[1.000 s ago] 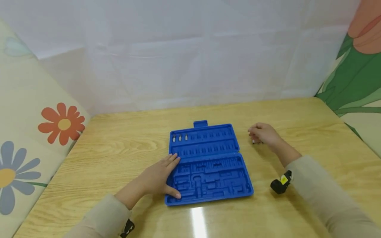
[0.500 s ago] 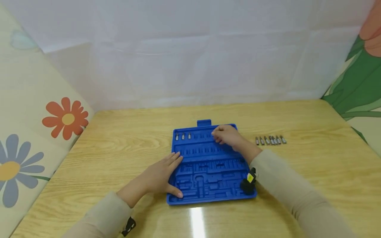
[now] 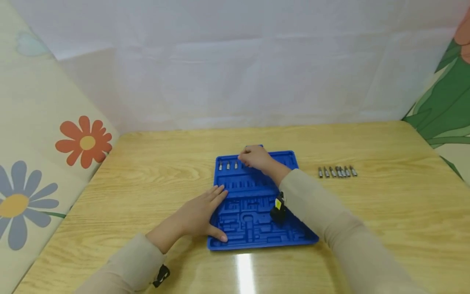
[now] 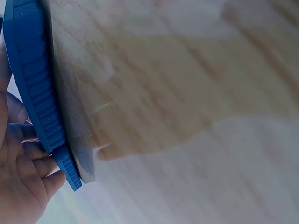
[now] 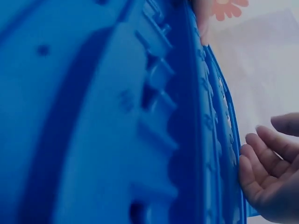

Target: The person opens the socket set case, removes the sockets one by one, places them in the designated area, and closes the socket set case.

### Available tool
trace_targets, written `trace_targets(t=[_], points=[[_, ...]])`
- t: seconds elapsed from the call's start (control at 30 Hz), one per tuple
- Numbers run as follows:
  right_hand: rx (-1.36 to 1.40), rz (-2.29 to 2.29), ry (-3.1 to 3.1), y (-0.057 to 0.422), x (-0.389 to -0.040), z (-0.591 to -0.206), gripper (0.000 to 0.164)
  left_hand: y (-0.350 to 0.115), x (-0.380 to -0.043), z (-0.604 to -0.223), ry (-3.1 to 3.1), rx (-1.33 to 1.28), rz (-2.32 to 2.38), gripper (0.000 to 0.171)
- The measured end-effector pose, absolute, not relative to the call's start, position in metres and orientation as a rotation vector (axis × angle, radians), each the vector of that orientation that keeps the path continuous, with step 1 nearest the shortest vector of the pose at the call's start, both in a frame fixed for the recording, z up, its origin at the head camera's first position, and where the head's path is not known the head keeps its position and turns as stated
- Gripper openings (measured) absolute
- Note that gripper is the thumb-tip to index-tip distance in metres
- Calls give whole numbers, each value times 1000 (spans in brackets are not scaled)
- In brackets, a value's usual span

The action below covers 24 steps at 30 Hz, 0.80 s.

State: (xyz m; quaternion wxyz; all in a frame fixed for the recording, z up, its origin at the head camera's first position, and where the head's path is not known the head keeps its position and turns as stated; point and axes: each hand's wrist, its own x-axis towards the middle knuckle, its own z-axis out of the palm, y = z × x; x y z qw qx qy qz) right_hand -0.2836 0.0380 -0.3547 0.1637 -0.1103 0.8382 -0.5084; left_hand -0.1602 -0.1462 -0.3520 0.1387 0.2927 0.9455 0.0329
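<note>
A blue screwdriver bit case (image 3: 257,245) lies unfolded on the table, with three short metal bits (image 3: 228,165) upright in the far row of slots at its left. My left hand (image 3: 200,212) rests spread along the case's left edge, thumb on the near half; in the left wrist view its fingers lie against the blue side wall (image 4: 35,79). My right hand (image 3: 257,158) is over the far row, just right of the third bit, fingertips pinched together. The small screwdriver bit between them is hidden by the fingers. In the right wrist view the right fingers (image 5: 268,163) are curled beside the case rim.
Several loose bits (image 3: 338,172) lie in a row on the wooden table (image 3: 385,196), right of the case. A white cloth (image 3: 235,81) hangs behind the table. Black wrist cameras (image 3: 278,209) hang below both sleeves, the right one overlapping the case.
My right hand has moved left from the loose bits, across the case to the slot beside the third bit. My left hand stays on the case's left edge.
</note>
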Motion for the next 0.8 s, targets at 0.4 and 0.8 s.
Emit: trace_targets(t=[0.4,0.8], points=[[-300,-1114,2662,15,-291,-365,30,-146,-160,-352,2741,811,95,114],[-205,-850,2723,0,-286,-355,32,-148,-162,-353,2728,858,139,113]])
